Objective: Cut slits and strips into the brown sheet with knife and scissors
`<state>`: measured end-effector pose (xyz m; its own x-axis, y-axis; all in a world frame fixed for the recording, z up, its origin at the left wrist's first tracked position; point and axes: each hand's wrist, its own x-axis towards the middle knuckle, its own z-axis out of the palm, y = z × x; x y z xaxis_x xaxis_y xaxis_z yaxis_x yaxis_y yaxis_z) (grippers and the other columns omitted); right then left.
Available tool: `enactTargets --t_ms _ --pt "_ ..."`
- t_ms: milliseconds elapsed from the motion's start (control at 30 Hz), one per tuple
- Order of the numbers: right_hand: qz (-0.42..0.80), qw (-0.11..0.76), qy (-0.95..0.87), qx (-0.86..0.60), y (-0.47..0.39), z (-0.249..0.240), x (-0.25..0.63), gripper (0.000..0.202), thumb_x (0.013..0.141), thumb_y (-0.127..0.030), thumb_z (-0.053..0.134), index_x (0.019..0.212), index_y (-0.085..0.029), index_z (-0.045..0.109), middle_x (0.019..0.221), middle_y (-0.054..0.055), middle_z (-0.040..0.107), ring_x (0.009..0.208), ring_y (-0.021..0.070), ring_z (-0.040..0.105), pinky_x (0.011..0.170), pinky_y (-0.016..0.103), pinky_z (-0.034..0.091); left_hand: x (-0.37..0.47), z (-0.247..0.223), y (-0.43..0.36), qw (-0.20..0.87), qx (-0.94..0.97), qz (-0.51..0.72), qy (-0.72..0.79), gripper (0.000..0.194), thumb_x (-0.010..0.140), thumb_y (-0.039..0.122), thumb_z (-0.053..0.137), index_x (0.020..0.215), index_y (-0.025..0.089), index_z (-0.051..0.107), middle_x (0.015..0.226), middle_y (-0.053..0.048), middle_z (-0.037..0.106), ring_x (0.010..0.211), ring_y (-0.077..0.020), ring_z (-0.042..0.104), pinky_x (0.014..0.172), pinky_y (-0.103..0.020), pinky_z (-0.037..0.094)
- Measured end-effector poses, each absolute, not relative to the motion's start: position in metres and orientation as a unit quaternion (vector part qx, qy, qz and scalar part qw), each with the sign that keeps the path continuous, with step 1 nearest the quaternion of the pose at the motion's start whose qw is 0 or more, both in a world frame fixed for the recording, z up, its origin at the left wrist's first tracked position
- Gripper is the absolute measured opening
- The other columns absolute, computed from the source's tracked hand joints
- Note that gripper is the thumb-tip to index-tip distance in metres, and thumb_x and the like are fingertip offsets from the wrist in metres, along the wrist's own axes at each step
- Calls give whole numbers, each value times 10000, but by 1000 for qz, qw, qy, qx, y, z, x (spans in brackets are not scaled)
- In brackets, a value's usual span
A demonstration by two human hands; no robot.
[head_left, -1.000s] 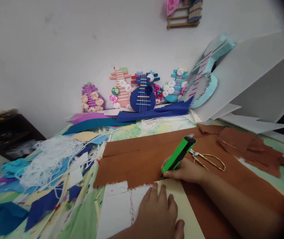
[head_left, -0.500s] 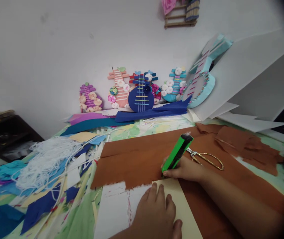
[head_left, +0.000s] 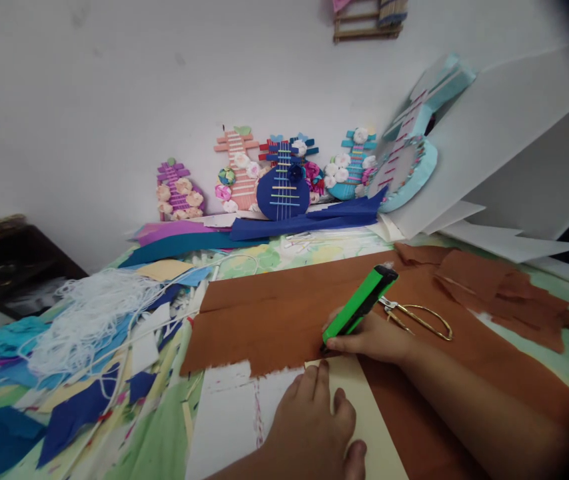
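In my right hand is a thick green marker, tilted, its lower end down at the brown paper just beyond the top edge of a pale yellow card. My left hand lies flat on that card, fingers slightly apart and pointing away from me. Partly under the hand and the brown sheet is a white sheet with reddish marks. Gold-handled scissors rest on the brown paper behind my right hand. The marker's tip is too small to make out.
A tangle of white string and blue paper scraps cover the left side. Paper-craft lutes, one dark blue, lean against the wall. A large light-blue one stands by white boards. Torn brown pieces lie at right.
The marker's top has leaned further to the right, its lower end staying near the card's edge. My left hand stays on the card. The whole view has shifted slightly.
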<state>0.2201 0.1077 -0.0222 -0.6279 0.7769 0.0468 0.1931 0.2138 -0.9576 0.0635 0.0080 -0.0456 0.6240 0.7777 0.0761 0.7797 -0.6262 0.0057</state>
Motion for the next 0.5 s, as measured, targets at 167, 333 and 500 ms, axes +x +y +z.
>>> enactTargets --t_ms 167,333,500 --pt "522 258 -736 -345 108 -20 220 223 660 -359 605 763 -161 585 752 11 606 721 149 559 645 249 444 64 -48 8 16 -900 -39 -434 510 727 489 483 1076 121 540 1191 -220 439 1070 -368 406 804 -457 380" --pt "515 232 -742 -362 105 -21 219 214 659 -350 606 770 -168 584 757 13 609 716 153 559 639 256 446 65 -48 7 41 -891 -67 -447 507 677 499 534 1027 134 575 1140 -237 477 1010 -368 463 764 -440 411" --pt "518 246 -738 -356 107 -21 219 212 672 -354 592 753 -158 578 720 13 598 677 140 554 607 247 451 64 -46 7 50 -894 -79 -439 496 682 497 525 1024 141 576 1132 -232 486 990 -364 482 735 -437 434"
